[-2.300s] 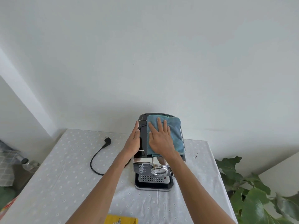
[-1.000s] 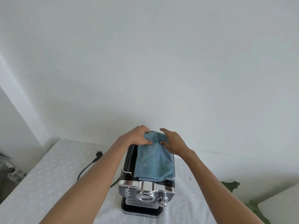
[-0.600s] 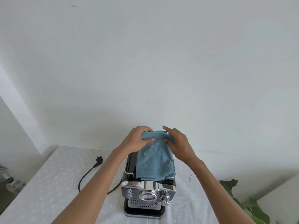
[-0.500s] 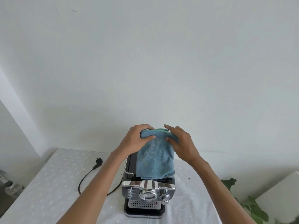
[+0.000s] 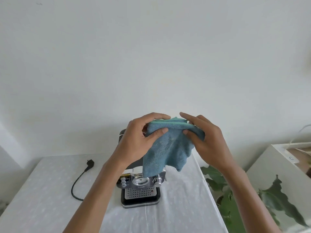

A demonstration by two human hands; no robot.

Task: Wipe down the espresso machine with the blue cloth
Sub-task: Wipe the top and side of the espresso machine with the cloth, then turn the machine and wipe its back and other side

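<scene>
The left hand [image 5: 136, 143] and right hand [image 5: 206, 140] each pinch the top edge of the blue terry cloth [image 5: 166, 148], held up in the air. It hangs in front of the black and chrome espresso machine [image 5: 140, 187], apparently clear of it, though its lower hem overlaps the chrome front. The machine stands on the white dotted tablecloth [image 5: 42, 190]; its black power cord [image 5: 79, 180] lies unplugged to the left.

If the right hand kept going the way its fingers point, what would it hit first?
Its fingers point left, so the right hand, already gripping the cloth, would probably meet the left hand first; depth is unclear.
</scene>
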